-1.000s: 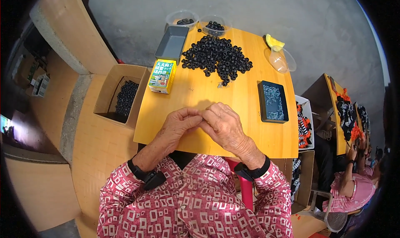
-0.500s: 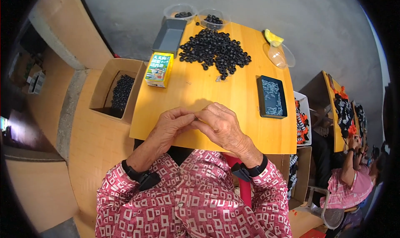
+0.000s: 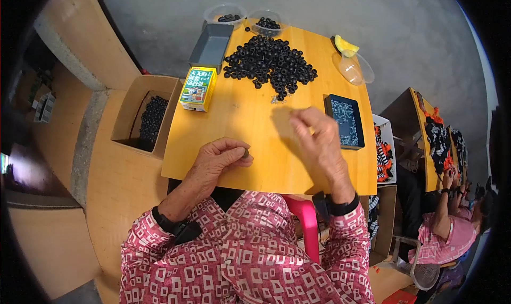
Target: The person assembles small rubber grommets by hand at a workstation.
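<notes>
My left hand (image 3: 219, 157), near the table's front edge, is closed with thumb and forefinger pinching a small dark round piece (image 3: 245, 153). It looks like one of the black ring-shaped pieces (image 3: 269, 59) heaped at the far middle of the table. My right hand (image 3: 319, 136) hangs over the table to the right, fingers curled toward the thumb; whether anything is between them is hidden. Beyond it, at the heap's near edge, lie several tiny shiny metal bits (image 3: 278, 98). A dark tray (image 3: 345, 121) covered with small pale bits stands to the right of my right hand.
On the wooden table (image 3: 213, 126) stand a yellow-green carton (image 3: 198, 89), a grey bin (image 3: 212, 44), two clear tubs (image 3: 225, 11) and a clear cup (image 3: 351, 70) by a yellow piece (image 3: 346, 44). A cardboard box (image 3: 169, 123) of black pieces sits left. At right, a person (image 3: 444, 235) works.
My hands have come apart. The right one has moved right and away from me, toward the heap; the left stays near the front edge, the small dark piece now showing.
</notes>
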{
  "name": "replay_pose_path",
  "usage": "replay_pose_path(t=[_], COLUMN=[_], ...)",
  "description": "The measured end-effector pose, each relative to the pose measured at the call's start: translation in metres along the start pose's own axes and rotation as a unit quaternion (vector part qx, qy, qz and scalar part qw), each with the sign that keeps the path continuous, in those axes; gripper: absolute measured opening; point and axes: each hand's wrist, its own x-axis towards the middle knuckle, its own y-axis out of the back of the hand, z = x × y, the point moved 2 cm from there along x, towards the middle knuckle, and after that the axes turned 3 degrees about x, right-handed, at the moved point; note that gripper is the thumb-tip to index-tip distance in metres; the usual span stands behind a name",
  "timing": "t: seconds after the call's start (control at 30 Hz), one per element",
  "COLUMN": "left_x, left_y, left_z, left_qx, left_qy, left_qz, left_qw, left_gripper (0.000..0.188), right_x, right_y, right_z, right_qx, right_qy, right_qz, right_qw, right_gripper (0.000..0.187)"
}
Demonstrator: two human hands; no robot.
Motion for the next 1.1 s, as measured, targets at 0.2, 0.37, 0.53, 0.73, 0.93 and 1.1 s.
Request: replay_pose_path(t=[0.2,0.37,0.53,0.73,0.93,1.1], left_x=[0.001,0.000,0.001,0.001,0.000,0.001], left_y=[0.000,0.000,0.000,0.002,0.002,0.003], left_z=[0.002,0.003,0.004,0.004,0.004,0.003], left_qx=[-0.012,-0.021,-0.030,-0.036,-0.045,-0.045], left_qy=[0.007,0.006,0.009,0.024,0.032,0.022], left_qz=[-0.004,0.007,0.001,-0.001,0.000,-0.009], left_qw=[1.000,1.000,1.000,0.999,0.998,0.999], left_gripper=[0.017,0.017,0.016,0.015,0.015,0.016], right_x=[0.031,0.054,0.078,0.101,0.107,0.103], right_y=[-0.012,-0.029,-0.023,-0.042,-0.072,-0.051], right_z=[0.058,0.067,0.083,0.074,0.066,0.065], right_qx=[-0.087,-0.102,-0.126,-0.144,-0.188,-0.139], right_qy=[-0.054,-0.040,-0.052,-0.007,0.090,0.079], right_qz=[0.007,-0.030,0.005,-0.022,-0.061,-0.036], right_qw=[0.995,0.994,0.991,0.989,0.976,0.986], right_gripper=[0.014,0.014,0.014,0.013,0.013,0.014])
